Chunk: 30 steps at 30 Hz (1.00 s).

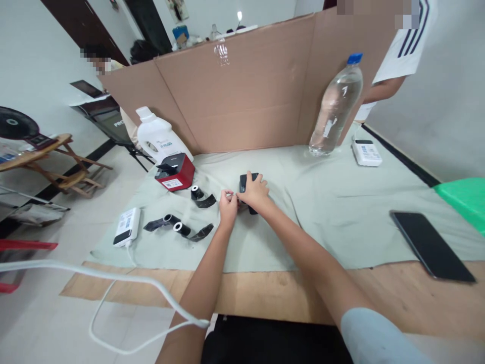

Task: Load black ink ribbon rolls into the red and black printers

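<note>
My right hand (256, 194) rests over a small black box-shaped device (243, 181) on the cloth, with fingers wrapped over its top and side. Most of the device is hidden under the hand. Close beside it on the left, my left hand (228, 206) has its fingers pinched together; whatever sits between them is too small to make out. Left of my hands lie small black rolls with white cores: an upper roll (195, 192), a middle roll (171, 219) and a lower roll (182, 229). Each has a loose dark strip trailing from it.
A red and black box-shaped machine (184, 172) stands near a white jug (159, 134). A cardboard panel (242, 101) closes off the back, with a water bottle (337, 106) before it. White power banks (128, 226) (366, 153) and a phone (432, 245) lie toward the sides. A white cable (151, 283) crosses the lower left.
</note>
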Each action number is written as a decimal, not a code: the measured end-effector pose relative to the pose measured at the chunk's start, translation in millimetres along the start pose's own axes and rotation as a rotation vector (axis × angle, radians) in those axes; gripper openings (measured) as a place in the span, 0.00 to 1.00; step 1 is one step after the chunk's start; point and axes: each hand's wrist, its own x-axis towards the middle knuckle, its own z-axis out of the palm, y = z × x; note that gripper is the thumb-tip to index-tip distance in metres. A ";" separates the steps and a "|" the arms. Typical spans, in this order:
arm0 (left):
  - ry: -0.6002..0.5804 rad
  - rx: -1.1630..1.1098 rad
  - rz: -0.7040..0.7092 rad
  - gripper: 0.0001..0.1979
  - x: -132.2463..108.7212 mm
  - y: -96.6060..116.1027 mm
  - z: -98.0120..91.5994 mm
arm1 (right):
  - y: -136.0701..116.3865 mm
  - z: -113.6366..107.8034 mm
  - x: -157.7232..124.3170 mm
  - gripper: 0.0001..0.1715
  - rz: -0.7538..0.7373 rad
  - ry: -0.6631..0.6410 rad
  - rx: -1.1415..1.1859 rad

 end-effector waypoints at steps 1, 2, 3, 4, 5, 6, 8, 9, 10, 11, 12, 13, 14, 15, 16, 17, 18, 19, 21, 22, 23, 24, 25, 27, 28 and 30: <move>0.013 -0.004 -0.007 0.12 0.5 -0.7 -0.2 | -1.9 1.9 -2.1 0.56 -0.001 0.018 -0.016; 0.021 -0.006 -0.010 0.11 0.6 -1.4 -0.3 | -2.1 2.5 -3.2 0.54 -0.010 0.037 -0.020; 0.021 -0.007 -0.006 0.11 0.4 -2.0 -0.4 | 0.0 1.4 -3.3 0.52 -0.022 0.054 -0.015; 0.006 0.001 0.006 0.11 -0.1 -2.7 -0.5 | 4.8 -1.9 -2.3 0.51 -0.036 0.072 -0.005; -0.019 0.019 0.024 0.10 -0.9 -3.4 -0.6 | 12.5 -7.6 -0.3 0.50 -0.047 0.093 0.010; -0.051 0.046 0.045 0.10 -1.9 -4.0 -0.8 | 23.4 -15.7 2.7 0.49 -0.048 0.120 0.026; -0.115 0.113 0.083 0.09 -4.0 -4.8 -1.2 | 55.4 -37.9 11.1 0.49 -0.032 0.194 0.047; -0.138 0.146 0.099 0.09 -5.0 -4.8 -1.4 | 75.8 -51.1 16.1 0.50 -0.018 0.239 0.048; -0.153 0.175 0.109 0.08 -5.7 -4.6 -1.5 | 98.3 -64.9 21.2 0.50 -0.010 0.282 0.039; -0.160 0.199 0.117 0.08 -6.2 -4.3 -1.5 | 122.0 -78.7 26.0 0.50 0.003 0.324 0.022; -0.166 0.221 0.123 0.07 -6.6 -3.8 -1.3 | 145.8 -91.8 30.2 0.51 0.039 0.358 0.002; -0.168 0.242 0.127 0.07 -6.9 -3.2 -1.1 | 168.7 -103.6 33.5 0.52 0.081 0.377 -0.019; -0.170 0.261 0.130 0.07 -7.1 -2.6 -0.9 | 189.5 -113.8 35.9 0.52 0.122 0.390 -0.038; -0.173 0.278 0.130 0.07 -7.3 -2.0 -0.6 | 207.6 -122.0 37.3 0.52 0.153 0.402 -0.053; -0.177 0.294 0.131 0.07 -7.5 -1.3 -0.4 | 222.5 -128.0 38.1 0.51 0.179 0.410 -0.067; -0.181 0.306 0.131 0.07 -7.8 -0.7 -0.2 | 234.0 -132.0 38.4 0.50 0.201 0.412 -0.078; -0.183 0.315 0.131 0.08 -8.1 0.0 -0.2 | 242.3 -134.0 38.6 0.49 0.221 0.408 -0.088; -0.186 0.320 0.132 0.08 -8.5 0.7 -0.2 | 247.5 -134.5 38.9 0.48 0.241 0.399 -0.098; -0.190 0.317 0.132 0.08 -8.9 1.9 -0.6 | 251.4 -133.1 40.5 0.47 0.287 0.371 -0.119; -0.189 0.311 0.131 0.08 -8.9 2.2 -0.8 | 251.2 -132.3 42.0 0.47 0.310 0.357 -0.130; -0.188 0.304 0.131 0.07 -8.7 2.3 -1.0 | 250.3 -131.9 44.0 0.47 0.332 0.342 -0.141; -0.186 0.294 0.132 0.08 -8.3 2.0 -1.1 | 249.3 -132.2 46.2 0.47 0.351 0.324 -0.151; -0.183 0.284 0.132 0.08 -7.7 1.3 -1.2 | 248.4 -133.1 48.5 0.48 0.366 0.304 -0.160; -0.174 0.262 0.134 0.08 -6.6 -0.8 -0.7 | 247.2 -136.1 53.0 0.49 0.386 0.265 -0.176; -0.169 0.249 0.131 0.08 -6.3 -1.8 -0.1 | 246.7 -137.5 54.7 0.49 0.390 0.251 -0.183; -0.158 0.210 0.121 0.08 -7.0 -1.4 1.8 | 244.4 -138.3 56.3 0.49 0.410 0.240 -0.199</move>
